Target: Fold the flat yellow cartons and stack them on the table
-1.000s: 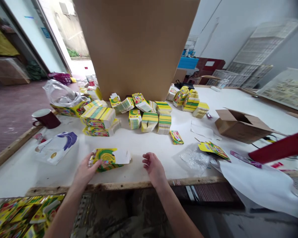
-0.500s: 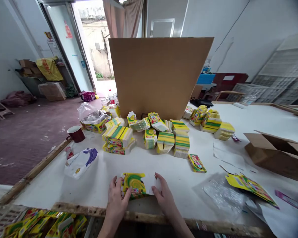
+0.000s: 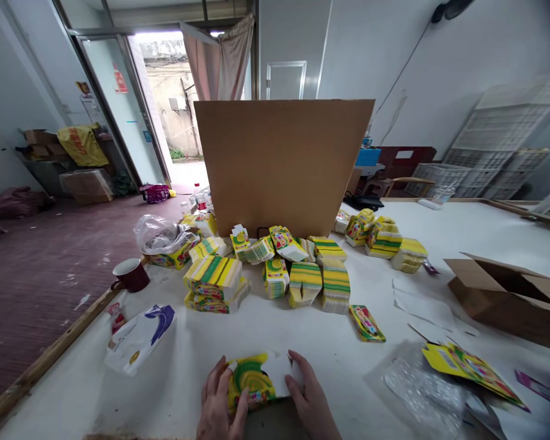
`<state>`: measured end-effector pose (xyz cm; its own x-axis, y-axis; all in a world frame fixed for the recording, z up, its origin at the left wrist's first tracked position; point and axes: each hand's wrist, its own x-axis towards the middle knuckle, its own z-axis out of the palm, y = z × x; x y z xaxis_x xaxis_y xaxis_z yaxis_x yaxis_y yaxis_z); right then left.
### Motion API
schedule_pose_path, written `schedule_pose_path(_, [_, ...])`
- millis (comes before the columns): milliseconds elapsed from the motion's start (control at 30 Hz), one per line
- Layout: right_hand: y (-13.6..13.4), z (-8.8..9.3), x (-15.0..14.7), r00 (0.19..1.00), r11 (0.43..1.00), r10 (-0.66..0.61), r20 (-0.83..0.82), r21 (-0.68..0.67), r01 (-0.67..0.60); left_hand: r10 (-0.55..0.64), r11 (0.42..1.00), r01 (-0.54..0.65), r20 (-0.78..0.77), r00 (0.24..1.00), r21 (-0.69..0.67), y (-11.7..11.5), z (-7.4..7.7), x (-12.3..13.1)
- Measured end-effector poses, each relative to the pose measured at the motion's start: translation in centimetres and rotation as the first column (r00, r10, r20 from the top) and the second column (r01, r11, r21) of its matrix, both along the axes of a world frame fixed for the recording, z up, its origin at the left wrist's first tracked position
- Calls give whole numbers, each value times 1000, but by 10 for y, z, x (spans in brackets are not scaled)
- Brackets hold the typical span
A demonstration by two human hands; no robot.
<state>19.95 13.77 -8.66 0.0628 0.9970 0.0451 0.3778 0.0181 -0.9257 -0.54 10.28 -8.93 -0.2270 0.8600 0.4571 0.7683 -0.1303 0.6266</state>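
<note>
A small yellow-and-green printed carton [image 3: 252,379] lies at the front of the white table, between my hands. My left hand [image 3: 222,400] holds its left end, thumb on the printed face and fingers curled over the far edge. At the other end, my right hand [image 3: 309,391] pinches the white flap [image 3: 277,371] between thumb and fingers. Whether anything is inside the carton cannot be seen. Beyond my hands stand several stacks of matching flat cartons [image 3: 215,275]. One single carton [image 3: 366,322] lies flat to the right of them.
A large cardboard sheet [image 3: 284,165] stands upright behind the stacks. To the left are a dark red mug [image 3: 132,276] and a white-and-purple pouch [image 3: 140,339]. On the right sit an open brown box [image 3: 499,299], clear plastic wrap [image 3: 421,385] and yellow printed packaging [image 3: 474,373].
The camera view has tilted up, so the table and my hands appear lower. Both hands keep their hold on the carton, which looks much the same.
</note>
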Motion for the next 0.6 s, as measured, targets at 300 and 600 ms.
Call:
schedule_pose_path(300, [-1, -1, -3, 999, 999, 30, -27, -15, -31, 98, 994, -96, -34, 995, 49, 2, 8, 1])
schedule_pose_path(600, [-32, 57, 42, 978, 995, -83, 189, 77, 69, 58, 985, -63, -33, 998, -163, 11, 16, -24])
